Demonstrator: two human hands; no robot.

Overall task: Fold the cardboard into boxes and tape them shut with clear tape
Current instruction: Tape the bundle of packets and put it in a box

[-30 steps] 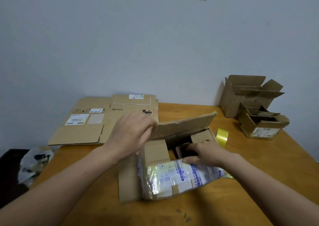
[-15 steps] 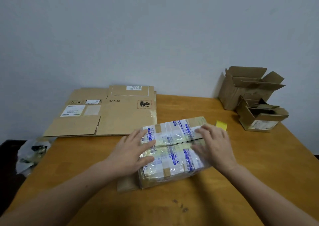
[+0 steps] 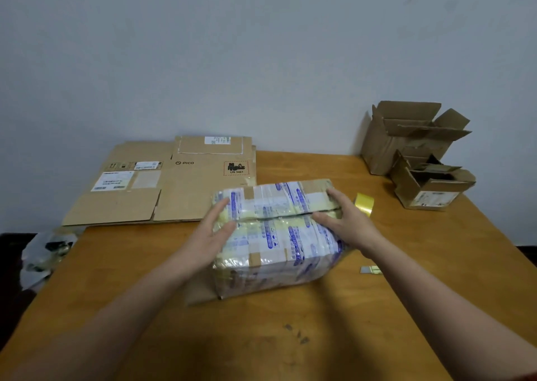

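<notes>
The left hand (image 3: 215,232) is lying against the left end of a brown cardboard box (image 3: 279,235) wrapped in glossy clear tape over white labels with blue print. Its fingers (image 3: 220,209) are stretching out straight along the box's left edge, and the thumb is resting on the top face; nothing is being gripped. The right hand (image 3: 348,223) is pressing on the right end of the same box, fingers (image 3: 334,194) straight and spread over the top, their tips reaching the dark seam where the two top flaps are meeting. So the box is sitting between the two flat hands, flaps down, on the orange-brown wooden table (image 3: 290,337).

Just beyond the right fingers, to their outer side, a small roll of yellowish clear tape (image 3: 364,203) is lying on the table, apart from the hand. Near the right wrist a small flat grey and yellow scrap (image 3: 370,269) is resting on the wood. Well beyond the right fingertips, by the grey wall, a large open brown carton (image 3: 406,136) is standing with its flaps up, and a smaller open brown carton (image 3: 427,185) is sitting in front of it. Past the left fingertips, flattened brown cardboard sheets (image 3: 174,188) with printed labels are lying flat. Far out from the left forearm, off the table's edge, a crumpled clear plastic bag (image 3: 46,252) is showing.
</notes>
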